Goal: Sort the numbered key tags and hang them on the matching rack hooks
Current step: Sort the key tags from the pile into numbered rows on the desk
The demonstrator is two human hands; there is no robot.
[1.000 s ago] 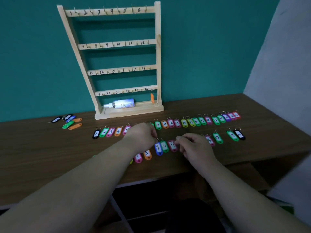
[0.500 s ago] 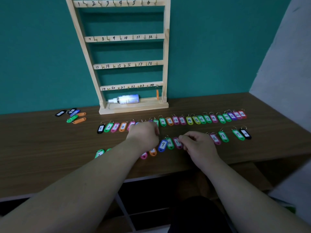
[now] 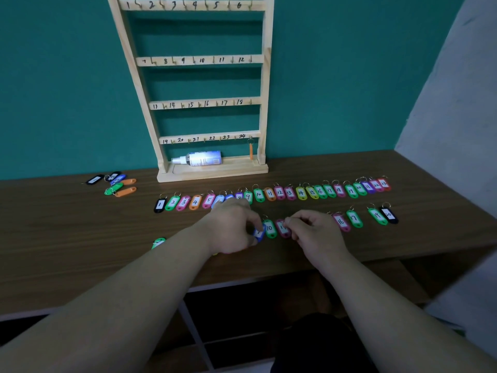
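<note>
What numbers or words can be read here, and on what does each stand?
"1" to "6": top rack rail.
"7" to "12": second rail.
"13" to "18": third rail.
"19" to "24": bottom rail.
"1" to "5", "9" to "23": back row tags.
"10", "16", "17", "19", "20": front row tags.
Spray bottle label, left loose tags: too blurred.

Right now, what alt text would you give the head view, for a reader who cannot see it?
Two hands work on a wooden table: the left hand pinches a blue tag, the right hand curls at a pink tag. Behind them lies a row of coloured numbered tags, and a wooden rack of numbered hooks holds one orange tag.
</note>
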